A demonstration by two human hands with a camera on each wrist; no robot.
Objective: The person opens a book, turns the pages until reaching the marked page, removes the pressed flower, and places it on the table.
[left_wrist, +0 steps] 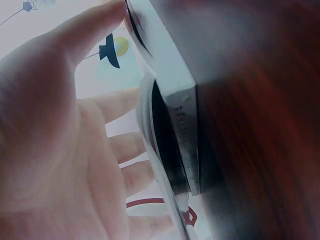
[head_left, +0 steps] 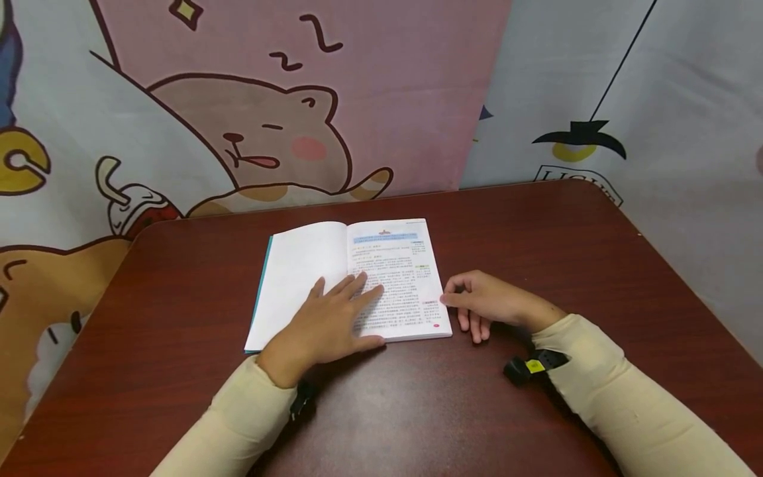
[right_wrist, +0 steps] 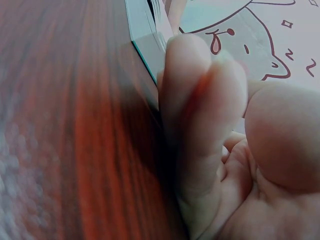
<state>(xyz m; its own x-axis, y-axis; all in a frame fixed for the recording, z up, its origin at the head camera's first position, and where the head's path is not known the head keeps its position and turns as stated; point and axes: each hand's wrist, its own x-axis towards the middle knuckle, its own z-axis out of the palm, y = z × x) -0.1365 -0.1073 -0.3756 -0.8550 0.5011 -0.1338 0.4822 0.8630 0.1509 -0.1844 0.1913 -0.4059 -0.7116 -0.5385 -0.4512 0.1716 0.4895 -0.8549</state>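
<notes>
An open book (head_left: 393, 255) lies on the table, its left page blank white and its right page printed, with a teal cover edge at the left. My left hand (head_left: 330, 321) rests across the lower middle of the book, fingers spread and straight. In the left wrist view that hand (left_wrist: 75, 140) is over the raised, curving pages. At the book's right edge, my right hand (head_left: 489, 301) pinches the edge of the right page between thumb and forefinger. Its other fingers hang beside the book. In the right wrist view the fingers (right_wrist: 200, 105) hide the pinch point.
The book stands on a dark red-brown wooden table (head_left: 179, 291). Behind the table hangs a cloth (head_left: 405, 119) printed with cartoon animals. Black straps with small devices (head_left: 524, 368) sit at both wrists, over beige sleeves (head_left: 626, 397).
</notes>
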